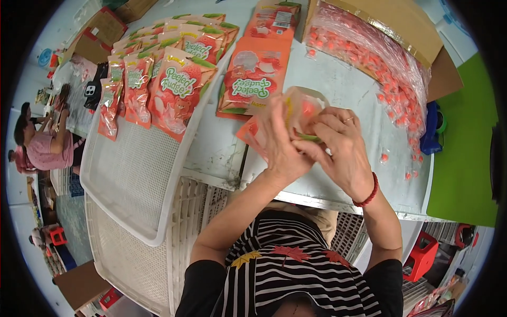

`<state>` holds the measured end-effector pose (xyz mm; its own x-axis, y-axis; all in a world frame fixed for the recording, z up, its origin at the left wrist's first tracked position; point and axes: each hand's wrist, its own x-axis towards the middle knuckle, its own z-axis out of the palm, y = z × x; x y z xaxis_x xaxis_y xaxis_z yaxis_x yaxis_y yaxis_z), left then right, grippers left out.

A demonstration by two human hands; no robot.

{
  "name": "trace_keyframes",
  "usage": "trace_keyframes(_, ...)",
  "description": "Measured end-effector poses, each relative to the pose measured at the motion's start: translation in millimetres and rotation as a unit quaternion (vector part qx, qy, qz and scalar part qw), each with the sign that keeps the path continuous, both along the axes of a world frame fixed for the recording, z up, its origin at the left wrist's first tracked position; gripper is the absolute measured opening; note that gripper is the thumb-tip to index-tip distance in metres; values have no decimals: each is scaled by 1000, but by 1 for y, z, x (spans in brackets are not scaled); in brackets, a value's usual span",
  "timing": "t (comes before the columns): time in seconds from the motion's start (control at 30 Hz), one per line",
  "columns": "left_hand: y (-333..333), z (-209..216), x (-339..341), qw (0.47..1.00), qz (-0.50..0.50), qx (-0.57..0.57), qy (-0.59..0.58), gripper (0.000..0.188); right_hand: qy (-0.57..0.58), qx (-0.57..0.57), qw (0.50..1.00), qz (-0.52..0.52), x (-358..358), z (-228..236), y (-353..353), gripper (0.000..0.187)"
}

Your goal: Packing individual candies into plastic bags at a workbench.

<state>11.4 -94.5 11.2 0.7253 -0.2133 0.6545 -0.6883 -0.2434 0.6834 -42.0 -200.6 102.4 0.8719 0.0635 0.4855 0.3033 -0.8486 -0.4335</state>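
Note:
Above the table edge, my hands hold a pink and red candy pouch (302, 108) between them, its open mouth tilted toward me. My left hand (284, 142) supports the pouch's left side, fingers stretched along it and thumb near the mouth. On the other side, the curled fingers of my right hand (342, 145) grip the pouch near its mouth. Reddish candy shows through its clear part; my fingers hide some of the opening. Under my left hand lies another pink pouch (248, 134). A stack of flat pouches (252, 74) lies just beyond it.
Left, filled pouches (179, 90) stand on a white mesh tray (124, 169) atop stacked crates. At far right, a cardboard box (388, 31) spills wrapped red candies (388, 87) onto the table, some near my right hand. A blue tape dispenser (432, 129) sits beside a green surface (462, 153).

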Motion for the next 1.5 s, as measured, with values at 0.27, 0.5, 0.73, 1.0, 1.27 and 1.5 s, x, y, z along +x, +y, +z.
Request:
trace_keyframes(0.27, 32, 35, 14, 939, -271, -88, 192, 68, -22, -101, 991, 84, -34, 37, -31, 13)
trace_keyframes(0.5, 35, 30, -15, 888, -296, -76, 343, 29, 44, -55, 989, 127, -65, 38, -31, 15)
trace_keyframes(0.73, 35, 34, -40, 922, -300, -26, 245, 26, 363, -104, 914, 146, -59, 34, -31, 31)
trace_keyframes(1.0, 44, 42, -39, 910, -270, -32, 313, 33, 35, 33, 994, 96, -82, 19, -21, 21)
trace_keyframes(1.27, 50, 40, -44, 906, -271, 5, 324, 28, 136, -2, 983, 124, -86, -2, -31, 20)
trace_keyframes(1.5, 51, 46, -38, 900, -282, -73, 324, 24, 30, 29, 999, 19, -89, 8, -41, 21)
